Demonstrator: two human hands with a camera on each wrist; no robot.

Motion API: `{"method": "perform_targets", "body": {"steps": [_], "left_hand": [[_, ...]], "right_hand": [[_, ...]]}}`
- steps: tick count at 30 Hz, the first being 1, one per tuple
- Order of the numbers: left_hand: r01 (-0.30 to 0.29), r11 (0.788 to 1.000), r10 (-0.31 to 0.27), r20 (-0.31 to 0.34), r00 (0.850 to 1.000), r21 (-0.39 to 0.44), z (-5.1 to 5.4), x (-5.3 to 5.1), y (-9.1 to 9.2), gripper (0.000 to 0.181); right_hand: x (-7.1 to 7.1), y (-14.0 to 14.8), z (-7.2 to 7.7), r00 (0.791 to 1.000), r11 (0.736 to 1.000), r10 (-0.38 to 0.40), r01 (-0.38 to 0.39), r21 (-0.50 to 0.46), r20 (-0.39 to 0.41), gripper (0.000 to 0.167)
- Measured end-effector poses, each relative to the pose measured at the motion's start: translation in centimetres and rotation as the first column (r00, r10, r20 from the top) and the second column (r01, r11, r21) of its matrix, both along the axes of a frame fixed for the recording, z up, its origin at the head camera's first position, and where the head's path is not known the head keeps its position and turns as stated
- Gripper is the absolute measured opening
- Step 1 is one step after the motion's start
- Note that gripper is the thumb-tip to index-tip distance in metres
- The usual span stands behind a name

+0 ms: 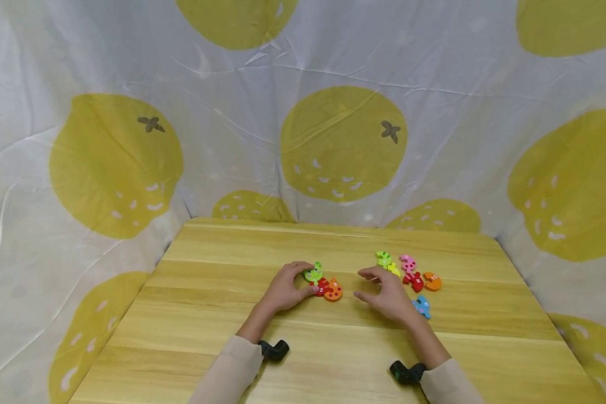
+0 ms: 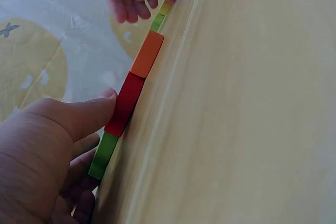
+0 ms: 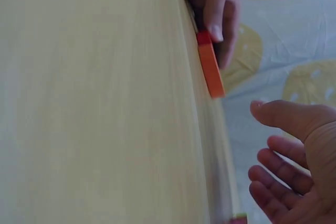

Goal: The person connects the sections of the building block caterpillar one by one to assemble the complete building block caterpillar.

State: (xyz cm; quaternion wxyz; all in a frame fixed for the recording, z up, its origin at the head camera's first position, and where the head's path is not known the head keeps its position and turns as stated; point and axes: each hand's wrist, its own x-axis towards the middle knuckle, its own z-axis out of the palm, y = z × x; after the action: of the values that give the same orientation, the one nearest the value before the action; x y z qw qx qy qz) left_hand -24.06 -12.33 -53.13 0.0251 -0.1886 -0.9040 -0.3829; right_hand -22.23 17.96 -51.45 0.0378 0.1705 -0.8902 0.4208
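Note:
Three joined puzzle pieces lie flat on the table: a green smiling head [image 1: 313, 274], a red piece numbered 2 [image 1: 322, 287] and an orange dotted piece numbered 3 [image 1: 334, 291]. My left hand [image 1: 284, 288] holds the head and red piece, its thumb against the red edge and its fingers round the green end. To the right, my right hand [image 1: 388, 295] hovers over the table with fingers loosely bent and nothing between them. In the right wrist view, the orange piece [image 3: 211, 70] sits apart from the right hand [image 3: 294, 161].
Beyond the right hand lie more pieces: light green [image 1: 383, 258], yellow [image 1: 394, 269], pink [image 1: 408, 262], red [image 1: 414, 281], orange numbered 10 [image 1: 432, 281] and blue [image 1: 422, 306]. The wooden table [image 1: 333, 359] meets a lemon-patterned curtain [image 1: 343, 67] at its back edge.

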Motion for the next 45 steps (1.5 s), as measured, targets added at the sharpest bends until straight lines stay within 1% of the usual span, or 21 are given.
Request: {"method": "perform_targets", "body": {"steps": [4, 6, 11, 13, 17, 20, 24, 28, 36, 40, 43, 45], "left_hand": [[0.009, 1.000, -0.008, 0.019, 1.000, -0.021, -0.1, 0.4, -0.2, 0.057], [0.017, 0.999, -0.016, 0.018, 1.000, -0.031, -0.2, 0.5, -0.2, 0.057], [0.026, 0.999, -0.026, -0.008, 1.000, -0.029, -0.2, 0.2, -0.2, 0.052], [0.026, 0.999, -0.026, -0.006, 1.000, -0.019, -0.2, 0.0, -0.3, 0.050], [0.025, 1.000, -0.025, -0.004, 1.000, -0.009, -0.3, -0.1, -0.3, 0.047], [0.011, 1.000, -0.012, -0.018, 1.000, -0.008, -0.4, -0.2, -0.3, 0.046], [-0.026, 1.000, 0.026, -0.025, 0.999, 0.010, -0.4, -0.3, -0.2, 0.050], [-0.049, 0.999, 0.049, -0.017, 0.999, 0.013, -0.3, -0.4, -0.1, 0.052], [-0.012, 1.000, 0.012, -0.021, 1.000, 0.014, -0.1, -0.4, -0.1, 0.049], [-0.008, 1.000, 0.008, -0.023, 1.000, -0.016, -0.3, -0.5, 0.1, 0.056], [-0.013, 0.999, 0.012, -0.017, 1.000, -0.040, -0.4, -0.5, 0.2, 0.063], [-0.010, 0.999, 0.010, -0.014, 1.000, -0.041, -0.3, -0.5, 0.3, 0.064]], "right_hand": [[0.3, 1.7, 0.1, 1.000, 0.999, -0.016, 0.016, 0.032, -0.013, 0.049], [0.4, 2.7, 0.1, 0.999, 0.998, -0.023, 0.024, 0.049, -0.022, 0.048], [0.6, 4.7, 0.6, 0.998, 0.991, -0.052, 0.057, 0.119, -0.048, 0.043], [0.7, 5.3, 0.6, 0.997, 0.986, -0.055, 0.063, 0.154, -0.053, 0.041], [1.1, 6.2, 0.6, 0.997, 0.976, -0.065, 0.074, 0.204, -0.047, 0.042], [1.3, 6.6, 0.5, 0.997, 0.965, -0.069, 0.078, 0.252, -0.044, 0.045], [1.3, 7.0, 0.2, 0.998, 0.953, -0.057, 0.065, 0.295, -0.035, 0.048], [1.1, 6.9, 0.1, 0.997, 0.956, -0.061, 0.069, 0.287, -0.036, 0.049], [0.8, 6.1, 0.0, 0.996, 0.964, -0.079, 0.085, 0.253, -0.035, 0.044], [0.9, 6.1, 0.1, 0.995, 0.964, -0.093, 0.095, 0.247, -0.019, 0.042], [1.0, 6.1, 0.1, 0.995, 0.969, -0.097, 0.096, 0.227, -0.007, 0.042], [1.0, 6.0, 0.2, 0.996, 0.975, -0.094, 0.094, 0.204, -0.007, 0.042]]}}
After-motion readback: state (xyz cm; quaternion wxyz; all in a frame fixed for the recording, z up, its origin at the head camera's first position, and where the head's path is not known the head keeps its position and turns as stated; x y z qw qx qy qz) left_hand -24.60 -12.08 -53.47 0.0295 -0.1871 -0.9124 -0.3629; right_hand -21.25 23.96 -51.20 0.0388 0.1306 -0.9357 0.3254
